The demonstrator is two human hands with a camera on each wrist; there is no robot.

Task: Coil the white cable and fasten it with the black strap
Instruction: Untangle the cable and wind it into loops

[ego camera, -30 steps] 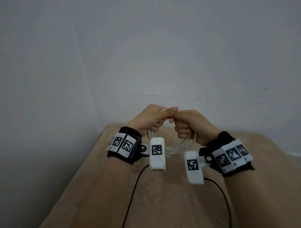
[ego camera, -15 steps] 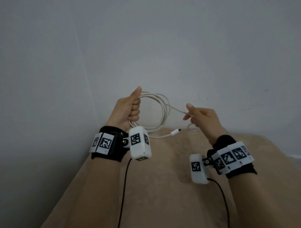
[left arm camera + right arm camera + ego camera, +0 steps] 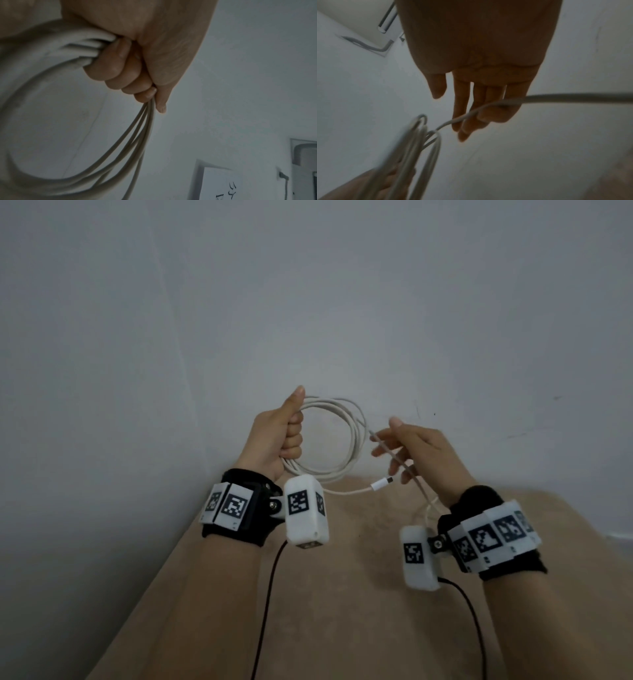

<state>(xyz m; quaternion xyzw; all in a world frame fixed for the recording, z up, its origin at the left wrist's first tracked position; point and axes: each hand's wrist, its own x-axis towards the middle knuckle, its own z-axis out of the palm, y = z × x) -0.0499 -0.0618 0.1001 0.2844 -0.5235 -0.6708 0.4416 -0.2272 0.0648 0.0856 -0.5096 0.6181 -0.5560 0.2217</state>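
The white cable (image 3: pixel 346 436) hangs in several loops, raised above the surface and in front of the wall. The left hand (image 3: pixel 274 440) has its grip closed in a fist round the bundled loops, thumb up. The right hand (image 3: pixel 421 450), fingers nearly straight and spread, has the loose strand running across them. The plug (image 3: pixel 382 483) dangles between the hands. Below lies a tan surface (image 3: pixel 342 611) against a pale grey wall (image 3: pixel 342 302).
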